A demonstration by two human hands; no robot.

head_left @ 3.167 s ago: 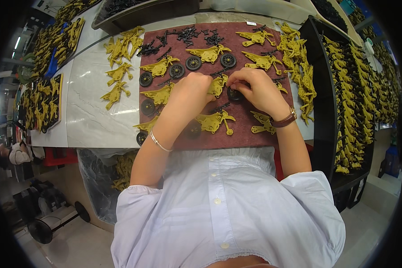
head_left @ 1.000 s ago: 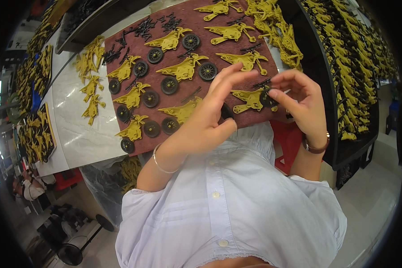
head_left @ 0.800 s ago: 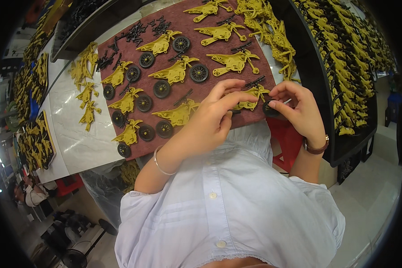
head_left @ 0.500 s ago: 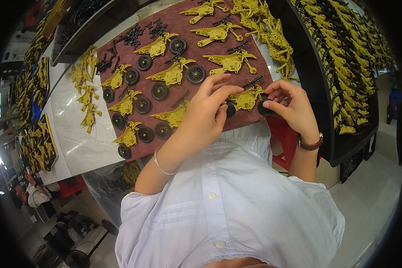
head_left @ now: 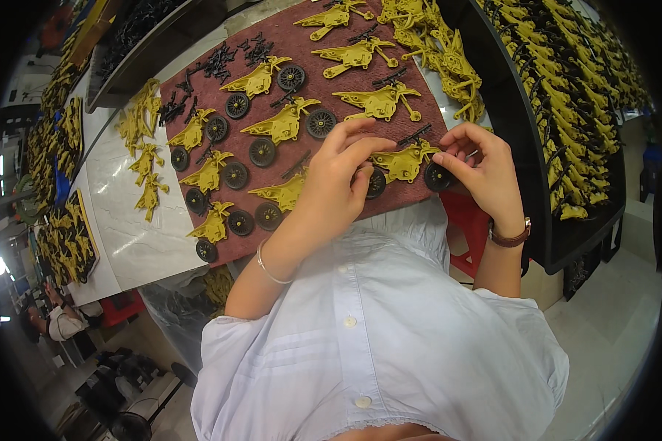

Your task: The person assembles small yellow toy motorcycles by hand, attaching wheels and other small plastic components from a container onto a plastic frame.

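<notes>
A yellow toy motorcycle body (head_left: 403,163) lies on the maroon cloth (head_left: 360,204) with a black wheel at each end. The black front wheel (head_left: 438,177) is in full view below my right thumb. My right hand (head_left: 484,170) hovers at that end, its fingers bent and the thumb apart from them. At the other end is my left hand (head_left: 338,176), index finger stretched over the body's tail and thumb beside the black rear wheel (head_left: 376,183). Neither hand visibly grips a part. A black stick-like part (head_left: 415,134) lies just beyond the body.
More yellow bodies (head_left: 280,125), several with wheels, lie in rows on the cloth. Small black parts (head_left: 219,62) are heaped at the far left. Loose yellow pieces (head_left: 148,165) rest on the white tabletop (head_left: 125,246). A black rack (head_left: 541,220) full of yellow bodies stands at right.
My right thumb has lifted off the front wheel toward the body's front, uncovering the wheel. My left hand has shifted slightly, and more of the rear wheel shows.
</notes>
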